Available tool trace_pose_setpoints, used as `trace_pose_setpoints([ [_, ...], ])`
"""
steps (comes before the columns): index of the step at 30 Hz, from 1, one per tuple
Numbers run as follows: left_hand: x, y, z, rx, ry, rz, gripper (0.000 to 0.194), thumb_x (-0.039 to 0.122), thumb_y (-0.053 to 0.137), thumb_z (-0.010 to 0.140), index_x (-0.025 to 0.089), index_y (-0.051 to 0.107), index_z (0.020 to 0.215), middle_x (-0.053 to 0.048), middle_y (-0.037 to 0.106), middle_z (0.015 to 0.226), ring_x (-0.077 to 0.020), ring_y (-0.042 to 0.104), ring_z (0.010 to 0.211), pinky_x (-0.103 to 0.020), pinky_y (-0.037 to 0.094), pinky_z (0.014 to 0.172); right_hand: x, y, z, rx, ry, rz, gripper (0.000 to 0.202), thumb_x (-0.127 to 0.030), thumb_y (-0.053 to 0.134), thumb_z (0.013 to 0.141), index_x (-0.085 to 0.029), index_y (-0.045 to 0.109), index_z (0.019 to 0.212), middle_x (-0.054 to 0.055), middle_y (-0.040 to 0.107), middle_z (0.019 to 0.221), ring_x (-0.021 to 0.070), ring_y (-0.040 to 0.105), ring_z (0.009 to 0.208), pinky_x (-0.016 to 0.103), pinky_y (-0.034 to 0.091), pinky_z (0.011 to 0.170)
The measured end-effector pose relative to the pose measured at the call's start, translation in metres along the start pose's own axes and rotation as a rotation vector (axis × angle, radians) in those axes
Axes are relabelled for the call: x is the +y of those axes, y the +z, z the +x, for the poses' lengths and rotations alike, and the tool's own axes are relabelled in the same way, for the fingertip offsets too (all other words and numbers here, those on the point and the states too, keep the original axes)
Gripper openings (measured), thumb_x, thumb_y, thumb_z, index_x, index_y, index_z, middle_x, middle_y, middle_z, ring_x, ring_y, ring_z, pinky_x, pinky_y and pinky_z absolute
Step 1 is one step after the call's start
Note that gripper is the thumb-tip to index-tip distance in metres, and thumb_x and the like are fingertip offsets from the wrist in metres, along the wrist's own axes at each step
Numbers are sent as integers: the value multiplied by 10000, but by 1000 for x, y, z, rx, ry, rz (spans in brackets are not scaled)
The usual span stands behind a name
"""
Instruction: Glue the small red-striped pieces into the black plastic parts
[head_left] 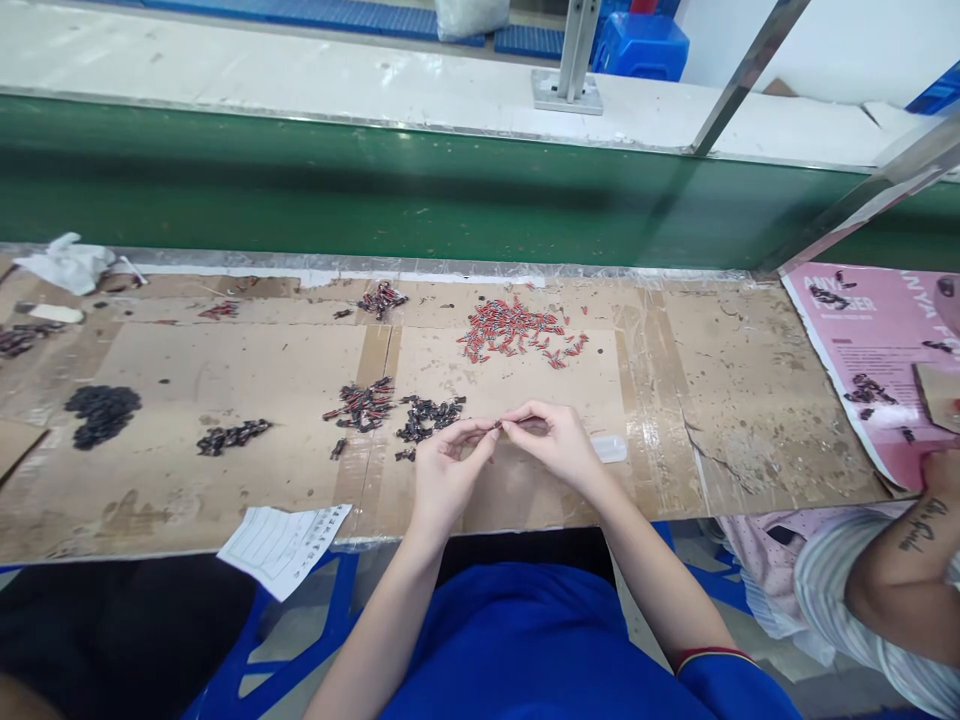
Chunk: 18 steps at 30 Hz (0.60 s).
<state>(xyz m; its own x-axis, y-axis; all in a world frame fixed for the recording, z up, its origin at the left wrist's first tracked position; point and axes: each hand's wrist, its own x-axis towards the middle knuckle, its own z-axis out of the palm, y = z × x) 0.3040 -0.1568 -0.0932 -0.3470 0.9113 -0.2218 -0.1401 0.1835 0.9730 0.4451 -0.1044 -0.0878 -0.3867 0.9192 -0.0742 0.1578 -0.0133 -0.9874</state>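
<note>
My left hand [448, 465] and my right hand [555, 440] meet fingertip to fingertip just above the cardboard. Between them they pinch a small dark part [498, 425], mostly hidden by the fingers. Beside my left hand lies a pile of small black parts [429, 418]. Just left of that is a pile of black-and-red pieces [361, 404]. Beyond my hands, many small red pieces with metallic ends [510, 328] are spread out. A clear plastic lid or tray [609, 449] rests by my right wrist.
Further left are a heap of black parts [103, 415] and a row of dark pieces [232, 437]. A paper slip [283, 548] overhangs the front edge. A green belt [375, 190] runs behind the cardboard-covered table [712, 360]. At right, a co-worker's arm [907, 580] rests near a pink sheet [840, 350].
</note>
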Motion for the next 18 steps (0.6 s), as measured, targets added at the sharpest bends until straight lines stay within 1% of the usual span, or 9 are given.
trace_pose_setpoints([
  [3,2,0,-1,-1,-21,-12,311,385,814,570,142,705,730,-60,728,710,-169,667,625,-264,552,551,-2,0,-2,-9,28,88,171,-362,718,733,-196,737,770,38,773,828,193,737,791,347,594,811],
  [7,7,0,-5,-2,-50,-49,298,372,806,579,145,705,744,-70,742,742,-181,685,672,-264,560,569,-3,1,-4,-31,113,250,254,-416,774,676,-189,741,787,46,776,846,204,741,821,349,602,804],
  [9,9,1,-8,0,-55,-63,284,362,802,584,147,709,744,-73,749,756,-182,690,686,-262,560,586,-2,3,-5,-27,123,288,278,-432,786,665,-192,738,796,45,775,855,204,739,834,348,601,810],
  [11,10,0,-8,-5,-57,-68,280,365,800,585,149,708,738,-74,751,760,-183,693,687,-262,557,592,-3,4,-5,-30,106,279,297,-452,773,685,-194,736,826,48,772,866,204,737,837,350,601,807],
  [13,10,-4,-6,-35,-60,-53,288,376,801,590,150,703,740,-75,751,763,-191,699,694,-277,564,613,-7,2,-7,-37,59,182,303,-461,731,743,-201,734,898,55,768,901,207,732,850,364,596,817],
  [15,8,-16,1,-43,-29,-2,293,384,798,604,155,696,755,-74,749,768,-202,708,717,-308,577,676,-14,-8,-11,-30,-37,-31,289,-444,686,807,-220,726,985,67,754,990,221,712,931,400,569,886],
  [16,7,-25,5,-18,9,44,291,389,791,618,160,691,767,-74,748,777,-206,712,738,-328,579,722,-17,-16,-14,-16,-94,-167,279,-430,669,831,-232,719,1022,73,740,1044,230,691,990,422,541,936],
  [17,7,-35,11,32,64,107,288,391,779,637,165,688,790,-74,748,800,-209,713,769,-344,575,770,-20,-26,-17,1,-149,-302,283,-428,666,841,-239,714,1046,82,723,1091,247,663,1052,447,510,979],
  [18,6,-46,16,110,136,188,279,399,756,665,172,683,809,-74,747,824,-211,711,796,-357,567,804,-22,-36,-20,19,-180,-417,301,-439,660,847,-242,708,1070,91,711,1107,262,643,1082,468,493,996],
])
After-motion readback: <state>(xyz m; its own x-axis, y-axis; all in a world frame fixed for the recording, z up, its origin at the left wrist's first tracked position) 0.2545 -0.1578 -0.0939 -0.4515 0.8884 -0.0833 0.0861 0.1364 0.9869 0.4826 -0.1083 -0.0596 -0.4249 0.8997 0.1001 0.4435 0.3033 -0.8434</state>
